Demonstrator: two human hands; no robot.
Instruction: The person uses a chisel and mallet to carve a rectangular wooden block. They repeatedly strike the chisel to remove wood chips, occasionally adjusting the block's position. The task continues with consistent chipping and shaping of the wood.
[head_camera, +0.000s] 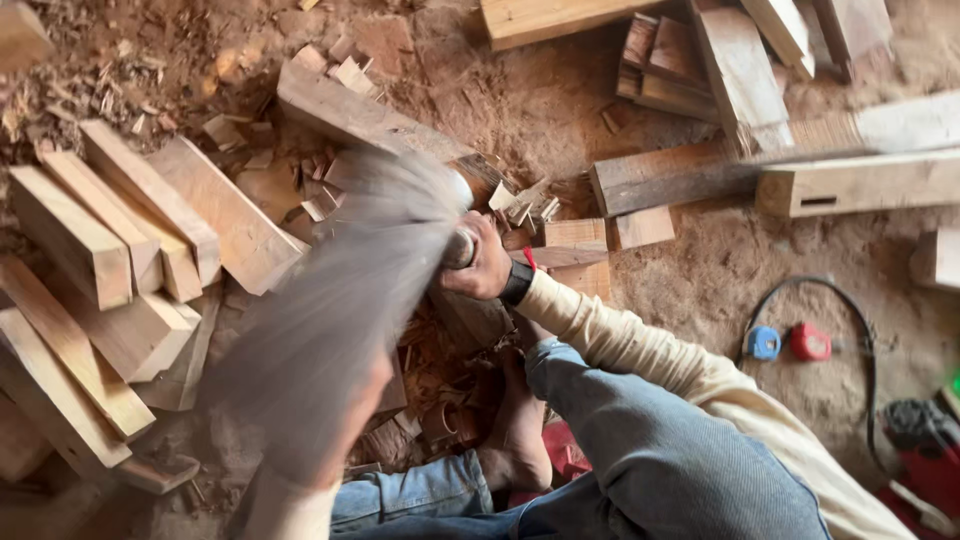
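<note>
your right hand (480, 265) clenches a chisel (460, 245) mid-frame; the blurred left hand (330, 330), grip unreadable, could strike those knuckles.

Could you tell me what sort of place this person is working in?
Probably an informal woodworking yard or carpentry site, on bare ground. Cut timber blocks are stacked at one side, wood chips and sawdust cover the dirt, and mortised beams lie nearby.

Blurred grey tool (345, 290) in mid-swing; metal chisel handle (460, 247), upright over wood chips.
</note>
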